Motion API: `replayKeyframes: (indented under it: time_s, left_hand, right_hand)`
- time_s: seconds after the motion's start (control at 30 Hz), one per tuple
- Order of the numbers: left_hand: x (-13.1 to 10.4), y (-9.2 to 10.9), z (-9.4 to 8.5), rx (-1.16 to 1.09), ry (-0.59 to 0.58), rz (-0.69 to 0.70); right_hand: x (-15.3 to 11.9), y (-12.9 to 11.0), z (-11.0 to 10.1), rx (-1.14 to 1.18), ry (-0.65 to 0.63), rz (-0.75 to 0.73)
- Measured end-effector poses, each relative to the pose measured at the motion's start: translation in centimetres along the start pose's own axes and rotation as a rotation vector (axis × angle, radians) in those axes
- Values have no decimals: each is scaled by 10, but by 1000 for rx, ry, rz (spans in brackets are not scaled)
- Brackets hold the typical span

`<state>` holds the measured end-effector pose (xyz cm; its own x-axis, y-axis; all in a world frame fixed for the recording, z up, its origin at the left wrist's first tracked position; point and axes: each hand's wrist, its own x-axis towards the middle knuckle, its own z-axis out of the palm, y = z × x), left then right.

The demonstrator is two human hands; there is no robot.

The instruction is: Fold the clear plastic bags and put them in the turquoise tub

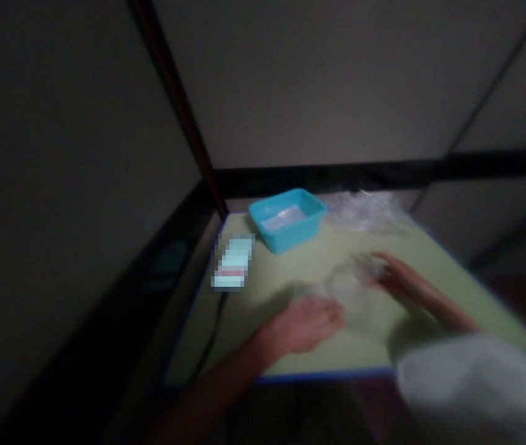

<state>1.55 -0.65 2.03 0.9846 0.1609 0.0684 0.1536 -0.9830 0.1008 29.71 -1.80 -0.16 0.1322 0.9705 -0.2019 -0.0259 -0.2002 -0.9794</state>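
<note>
Thin see-through plastic, apparently a clear plastic bag [358, 303], spreads between my two hands just above the pale green table [267, 346]. My left hand [311, 322] is closed on its near left part, knuckles up. On the far right side my right hand [395, 278] has its fingers curled at the bag's edge, with the thumb side partly smeared by motion. The bag's outline is faint and blurred, and I cannot make out whether anything is inside it.
A turquoise plastic basket [293, 235] with whitish flat pieces inside stands at the table's back. Crumpled clear plastic [367, 210] lies to its right. A phone [235, 262] with a lit, pixelated screen and a dark cable [214, 337] lies along the left edge. A wall [313, 93] rises behind.
</note>
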Motion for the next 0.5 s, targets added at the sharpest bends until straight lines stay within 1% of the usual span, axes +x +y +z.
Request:
replayKeyframes:
  time_s: [0.03,0.1,0.13,0.2,0.27,0.3,0.37,0.43,0.5]
  left_hand:
    - [-4,-2,3,20,-43,-11]
    - [-11,-3,5,-18,-82,-50]
    - [-14,-3,4,-52,-82,-68]
    - [-18,-2,2,-110,-69,-91]
    - [-20,-3,0,-181,-56,-81]
    - [-20,-5,1,-221,-44,-81]
    - [-19,-11,7,-308,-3,-113]
    - [-14,-19,19,-358,46,-158]
    - [-8,-27,33,-376,87,-159]
  right_hand:
    - [0,1,-2,-2,31,1]
    - [-2,1,-4,-46,90,-38]
    - [-2,-1,-5,-83,125,-83]
    - [-3,-5,-6,-179,207,-219]
    - [-5,-11,-6,-288,235,-356]
    - [-7,-15,-5,-339,213,-400]
    - [-11,-22,-2,-425,119,-436]
    - [-18,-29,2,-489,26,-446]
    - [-24,-36,6,-535,-27,-464]
